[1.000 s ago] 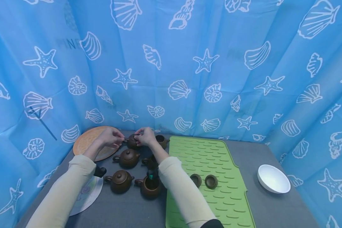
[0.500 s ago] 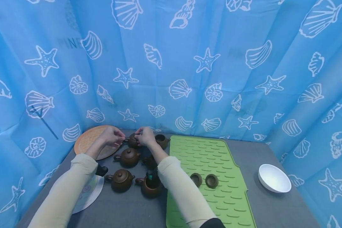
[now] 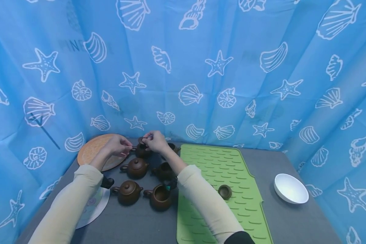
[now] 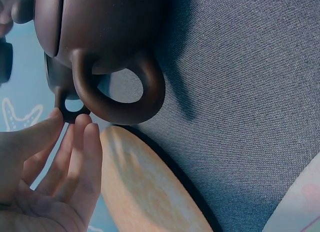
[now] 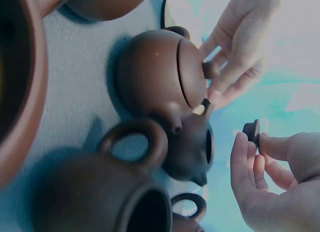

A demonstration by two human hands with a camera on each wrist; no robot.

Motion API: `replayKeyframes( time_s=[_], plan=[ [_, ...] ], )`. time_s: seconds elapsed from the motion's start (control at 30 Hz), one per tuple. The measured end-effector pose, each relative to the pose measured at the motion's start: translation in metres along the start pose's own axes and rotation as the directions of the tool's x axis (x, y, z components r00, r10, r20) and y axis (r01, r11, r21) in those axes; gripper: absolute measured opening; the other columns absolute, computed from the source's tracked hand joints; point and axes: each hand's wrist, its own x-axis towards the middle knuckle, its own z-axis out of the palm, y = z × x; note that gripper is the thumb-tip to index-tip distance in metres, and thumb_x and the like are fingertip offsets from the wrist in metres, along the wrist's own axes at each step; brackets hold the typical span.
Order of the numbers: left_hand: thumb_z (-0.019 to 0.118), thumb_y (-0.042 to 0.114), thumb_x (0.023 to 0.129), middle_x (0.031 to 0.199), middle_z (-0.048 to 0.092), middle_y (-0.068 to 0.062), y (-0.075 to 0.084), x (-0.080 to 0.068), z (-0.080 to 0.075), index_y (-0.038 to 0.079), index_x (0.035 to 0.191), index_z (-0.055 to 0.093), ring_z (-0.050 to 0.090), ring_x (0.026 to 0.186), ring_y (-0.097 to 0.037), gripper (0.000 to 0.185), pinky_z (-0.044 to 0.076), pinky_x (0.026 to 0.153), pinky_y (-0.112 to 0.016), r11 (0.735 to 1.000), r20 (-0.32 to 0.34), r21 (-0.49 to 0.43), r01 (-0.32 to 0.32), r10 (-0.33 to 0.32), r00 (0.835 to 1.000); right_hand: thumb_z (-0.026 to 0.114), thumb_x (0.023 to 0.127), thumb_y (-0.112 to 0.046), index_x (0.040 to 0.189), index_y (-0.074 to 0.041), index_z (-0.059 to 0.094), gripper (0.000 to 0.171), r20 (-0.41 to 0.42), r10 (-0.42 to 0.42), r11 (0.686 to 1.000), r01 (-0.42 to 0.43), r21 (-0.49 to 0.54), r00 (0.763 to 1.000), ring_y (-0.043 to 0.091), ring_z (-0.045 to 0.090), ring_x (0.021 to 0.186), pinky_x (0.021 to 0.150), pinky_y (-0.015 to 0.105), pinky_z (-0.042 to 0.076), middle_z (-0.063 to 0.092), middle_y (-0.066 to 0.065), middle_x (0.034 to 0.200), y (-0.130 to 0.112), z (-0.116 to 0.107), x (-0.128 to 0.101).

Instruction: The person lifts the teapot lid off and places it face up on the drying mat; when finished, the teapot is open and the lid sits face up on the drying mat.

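At the back left of the table, my left hand (image 3: 118, 146) pinches the handle (image 4: 71, 117) of a small brown teapot (image 5: 186, 148), whose mouth is uncovered. My right hand (image 3: 157, 143) holds that pot's small knobbed lid (image 5: 253, 133) between thumb and fingertips, raised clear of the opening. Nearer stand two teapots with lids on, a middle one (image 3: 136, 168) and a front one (image 3: 127, 194). To their right are lidless brown pots: a front one (image 3: 160, 200), a middle one (image 3: 164, 171) and a back one (image 3: 172, 147), partly behind my right arm.
A green ridged mat (image 3: 213, 159) lies right of the pots, bearing a small round brown piece (image 3: 224, 192). Farther right stands a white bowl (image 3: 291, 188). An orange round board (image 3: 89, 149) and a pale round mat (image 3: 93, 211) lie left. A blue shell-print curtain (image 3: 183, 67) surrounds the table.
My right hand has lifted the lid up off the far teapot. The left hand stays at its handle. My right forearm now covers one of the small brown pieces on the green mat.
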Motion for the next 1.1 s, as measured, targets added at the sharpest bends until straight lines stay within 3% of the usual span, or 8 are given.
replayKeyframes(
  time_s=[0.23,0.37,0.5,0.7,0.83,0.93,1.1],
  plan=[
    [0.066,0.012,0.108,0.113,0.075,-0.022,-0.001,-0.003,-0.001,-0.002,0.123,0.074,0.076,0.095,-0.026,0.022,0.07,0.082,-0.041,1.0,-0.006,0.013,-0.015,0.015,1.0,0.065,0.109,-0.013,0.124,0.002,0.071,0.023,-0.018,-0.003,0.999,0.004,0.052,1.0,0.041,0.078,0.1,0.098,0.058,0.065,0.07,0.021,0.124,0.0,-0.03,-0.008],
    [0.066,0.013,0.108,0.112,0.075,-0.02,0.0,-0.003,-0.001,-0.001,0.121,0.075,0.076,0.096,-0.027,0.021,0.07,0.084,-0.042,1.0,-0.007,0.01,-0.012,0.012,1.0,0.064,0.11,-0.014,0.127,0.003,0.07,0.025,-0.031,-0.009,0.998,0.011,0.055,0.999,0.037,0.078,0.102,0.1,0.056,0.065,0.068,0.024,0.137,0.003,-0.052,-0.014],
    [0.066,0.014,0.108,0.112,0.075,-0.02,0.001,-0.004,0.0,-0.001,0.122,0.075,0.077,0.098,-0.028,0.021,0.07,0.084,-0.043,1.0,-0.004,0.011,-0.013,0.013,1.0,0.064,0.11,-0.014,0.127,0.005,0.069,0.026,-0.055,-0.014,0.998,0.017,0.059,0.998,0.027,0.077,0.096,0.098,0.05,0.067,0.068,0.025,0.138,0.01,-0.073,-0.021],
    [0.065,0.014,0.109,0.108,0.076,-0.018,0.001,-0.003,0.001,-0.001,0.122,0.075,0.077,0.096,-0.026,0.022,0.07,0.082,-0.041,0.999,-0.003,0.023,-0.024,0.024,1.0,0.063,0.109,-0.012,0.128,0.005,0.066,0.025,-0.059,-0.005,0.997,0.009,0.079,0.998,0.046,0.074,0.109,0.099,0.054,0.065,0.068,0.027,0.135,0.02,-0.099,-0.037],
    [0.065,0.013,0.109,0.107,0.076,-0.018,0.001,-0.004,0.001,-0.002,0.121,0.075,0.077,0.094,-0.026,0.022,0.07,0.081,-0.041,0.999,-0.008,0.022,-0.029,0.03,1.0,0.062,0.109,-0.012,0.132,0.002,0.065,0.027,-0.051,-0.024,0.998,0.027,0.061,0.998,0.049,0.072,0.11,0.087,0.042,0.069,0.067,0.026,0.136,0.026,-0.11,-0.046],
    [0.066,0.013,0.109,0.109,0.076,-0.019,0.001,-0.004,0.001,-0.001,0.121,0.075,0.077,0.094,-0.026,0.021,0.07,0.083,-0.042,1.0,-0.009,0.015,-0.025,0.025,1.0,0.061,0.11,-0.011,0.139,-0.001,0.063,0.031,-0.031,-0.047,0.998,0.048,0.041,0.998,0.04,0.075,0.1,0.079,0.035,0.068,0.067,0.027,0.138,0.032,-0.117,-0.055],
    [0.066,0.011,0.108,0.114,0.076,-0.025,0.0,-0.004,0.001,-0.002,0.121,0.075,0.076,0.093,-0.024,0.02,0.07,0.082,-0.04,0.999,-0.007,0.004,-0.032,0.033,0.999,0.054,0.112,-0.008,0.152,-0.008,0.059,0.04,0.018,-0.077,0.997,0.076,0.027,0.997,0.019,0.072,0.086,0.074,0.035,0.067,0.064,0.029,0.146,0.041,-0.128,-0.073]
  ],
)
